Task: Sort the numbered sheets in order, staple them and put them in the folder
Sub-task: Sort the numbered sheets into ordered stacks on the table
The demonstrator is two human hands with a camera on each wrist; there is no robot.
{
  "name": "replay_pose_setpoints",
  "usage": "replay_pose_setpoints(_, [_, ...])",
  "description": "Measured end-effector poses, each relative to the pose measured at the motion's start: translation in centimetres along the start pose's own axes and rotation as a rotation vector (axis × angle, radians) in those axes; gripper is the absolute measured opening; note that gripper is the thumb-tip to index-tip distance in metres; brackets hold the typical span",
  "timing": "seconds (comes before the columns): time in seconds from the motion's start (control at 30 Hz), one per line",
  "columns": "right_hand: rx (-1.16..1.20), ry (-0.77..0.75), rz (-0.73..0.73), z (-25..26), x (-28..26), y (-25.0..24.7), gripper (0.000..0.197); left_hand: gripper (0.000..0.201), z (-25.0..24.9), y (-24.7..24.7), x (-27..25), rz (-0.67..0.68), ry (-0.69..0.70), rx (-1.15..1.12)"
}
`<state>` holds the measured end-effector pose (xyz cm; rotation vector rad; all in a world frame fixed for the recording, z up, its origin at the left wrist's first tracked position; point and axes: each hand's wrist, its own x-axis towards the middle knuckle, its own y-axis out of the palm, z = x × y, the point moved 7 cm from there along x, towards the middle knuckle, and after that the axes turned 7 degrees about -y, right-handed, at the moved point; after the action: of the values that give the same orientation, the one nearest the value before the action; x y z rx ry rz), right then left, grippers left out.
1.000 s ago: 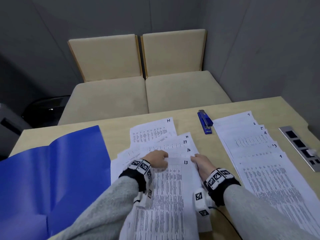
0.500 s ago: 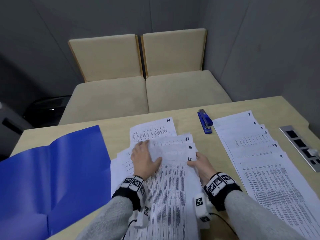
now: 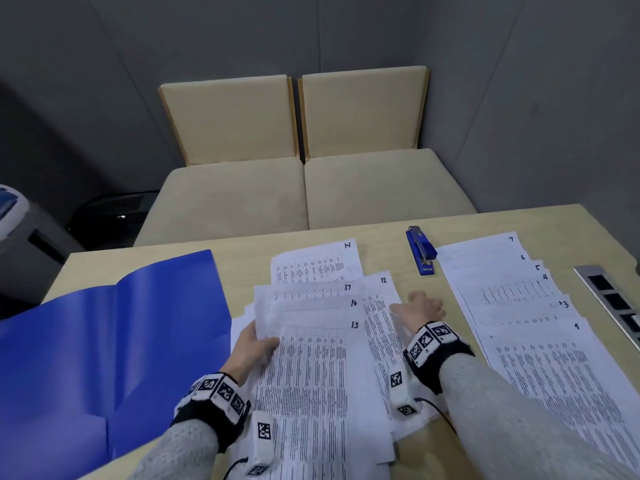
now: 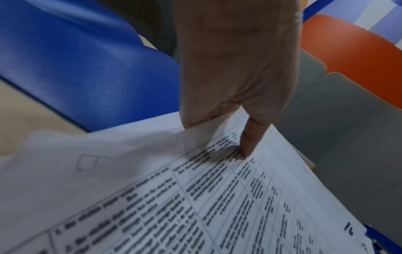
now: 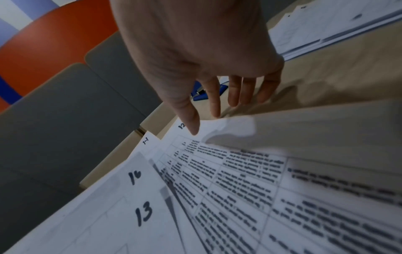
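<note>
Across the wooden table [image 3: 485, 223] our left hand [image 3: 254, 348] pinches the fanned sheets [image 3: 311, 317] while our right hand [image 3: 420, 308], fingers spread and empty, hovers at sheet 12 [image 3: 381, 306], which we judge could slip out of order.

Left hand [image 3: 254, 348] low at centre-left, palm down, thumb on top, other fingers tucked out of sight, apparently pinching between thumb and fingers. Left wrist view: thumb [image 4: 246, 146] straight, tip pressed down. Left forearm in grey sleeve [image 3: 180, 452], angled in from lower left; marker-tagged wristband [image 3: 216, 393] at wrist.

Right hand [image 3: 420, 308] further forward, palm down, fingers [image 5: 240, 91] straight, slightly spread, pointing away from body. Fingertip contact unclear, view blurred. Right forearm in grey sleeve [image 3: 502, 410], entering from lower right; marker-tagged wristband [image 3: 431, 342] at wrist.
</note>
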<state>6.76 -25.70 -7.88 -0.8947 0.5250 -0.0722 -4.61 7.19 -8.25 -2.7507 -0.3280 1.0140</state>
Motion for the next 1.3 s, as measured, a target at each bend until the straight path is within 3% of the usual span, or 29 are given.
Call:
replay_pose_setpoints(0.1, [-0.044,0.018,0.082,0.2,0.1,0.9,0.016,0.033,1.0,-0.4,0.5,-0.012,-0.032,-0.022])
replay_pose_setpoints(0.2, [0.089,-0.115,0.083,0.7,0.2,1.4,0.004,0.032,1.4,-0.6,0.8,-0.029,-0.046,-0.037])
replay_pose_setpoints(0.27, [0.169,-0.233,0.074,1.3,-0.6,0.9,0.011,0.03,1.5,-0.7,0.7,-0.049,-0.059,-0.05])
replay_pose_setpoints(0.4, [0.273,-0.457,-0.218,3.2,-3.7,-4.5,0.006,0.029,1.5,-0.9,0.6,-0.085,-0.08,-0.084])
replay_pose_setpoints(0.53, [0.539,-0.653,-0.422,5.4,-6.7,-11.6,0.004,0.031,1.1,-0.6,0.3,-0.093,-0.067,-0.091])
replay_pose_setpoints(0.6, [0.684,-0.667,-0.566,6.0,-7.7,-15.3,0.006,0.029,0.8,-0.4,0.2,-0.089,-0.063,-0.097])
replay_pose_setpoints(0.7, [0.887,-0.56,-0.703,5.2,-7.4,-18.4,0.01,0.028,0.5,0.0,0.0,-0.09,-0.053,-0.114])
replay_pose_setpoints(0.8, [0.884,-0.396,-0.517,3.1,-4.7,-15.1,0.013,0.028,0.5,-0.1,-0.1,-0.103,-0.074,-0.146])
replay_pose_setpoints(0.93, [0.575,-0.179,-0.087,-1.7,-3.6,-4.0,0.014,0.031,0.9,-0.2,0.7,-0.065,-0.09,-0.151])
replay_pose_setpoints(1.0, [0.49,-0.118,0.046,-3.5,-5.2,0.5,0.015,0.031,1.1,-0.3,0.9,-0.039,-0.103,-0.142])
replay_pose_setpoints(1.17, [0.308,-0.098,0.17,-3.5,-9.4,6.0,0.017,0.03,1.8,-0.5,1.4,-0.056,-0.148,-0.161])
replay_pose_setpoints(1.23, [0.303,-0.076,0.19,-2.9,-9.8,7.0,0.022,0.049,3.4,-0.9,3.3,-0.083,-0.177,-0.165])
replay_pose_setpoints(1.3, [0.285,-0.04,0.184,-2.4,-9.8,7.3,0.023,0.081,4.4,-0.8,4.3,-0.045,-0.198,-0.193])
